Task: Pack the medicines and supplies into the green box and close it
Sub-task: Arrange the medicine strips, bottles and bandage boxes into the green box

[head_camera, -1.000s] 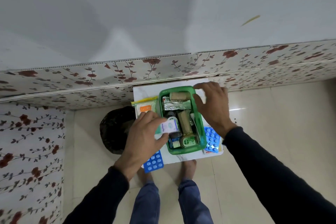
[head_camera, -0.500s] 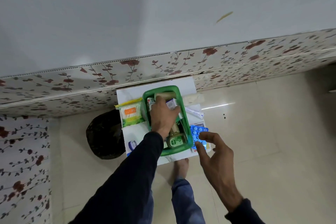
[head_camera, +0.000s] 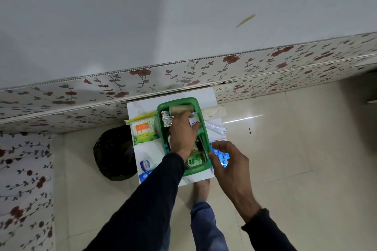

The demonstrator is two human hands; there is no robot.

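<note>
An open green box (head_camera: 201,114) sits on a small white table (head_camera: 146,104). Inside lie a beige bandage roll (head_camera: 181,108), a foil strip (head_camera: 166,119) and a green bottle (head_camera: 194,161). My left hand (head_camera: 182,134) is inside the box, its fingers on a small white carton (head_camera: 193,121) near the box's far right. My right hand (head_camera: 230,161) hovers with spread fingers over a blue blister pack (head_camera: 221,156) just right of the box. A cotton-bud pack (head_camera: 142,128), a small blue jar (head_camera: 145,164), a second blue blister pack (head_camera: 144,175) and a white tube (head_camera: 215,127) lie around the box.
A black bag (head_camera: 113,153) sits on the floor left of the table. A floral-panelled wall (head_camera: 244,67) runs behind it. My feet and jeans (head_camera: 204,220) are below the table's near edge, on a pale tiled floor (head_camera: 285,149).
My left hand carried the white carton from the box's left side into its far end. My right hand left the box's far rim and dropped onto the blue blister pack at the right.
</note>
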